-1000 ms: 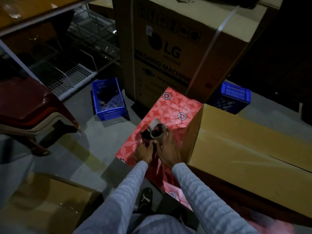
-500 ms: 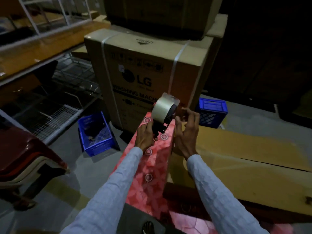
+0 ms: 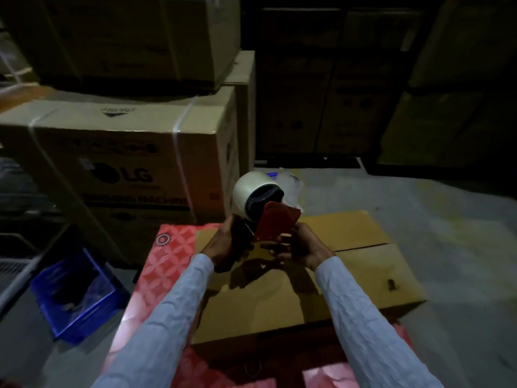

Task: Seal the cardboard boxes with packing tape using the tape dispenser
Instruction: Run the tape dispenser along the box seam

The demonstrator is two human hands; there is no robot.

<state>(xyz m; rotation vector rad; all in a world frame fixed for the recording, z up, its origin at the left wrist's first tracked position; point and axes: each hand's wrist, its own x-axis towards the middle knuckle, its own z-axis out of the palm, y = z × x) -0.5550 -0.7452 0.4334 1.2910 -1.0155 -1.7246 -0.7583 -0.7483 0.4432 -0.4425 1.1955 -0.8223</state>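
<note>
A single head-worn wide-angle camera looks forward and down along both sleeves, close over the cardboard box (image 3: 330,278) at centre. Stacked cartons (image 3: 112,152) fill the upper frame, dim and slightly blurred.

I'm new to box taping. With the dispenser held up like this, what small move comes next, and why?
Probably lower the tape dispenser onto the cardboard box. Both the left hand and right hand hold it in the air above the box's open seam.

Both hands now hold the tape dispenser (image 3: 264,210) above the plain cardboard box (image 3: 321,278), lifted off the red floral box (image 3: 170,261).
</note>
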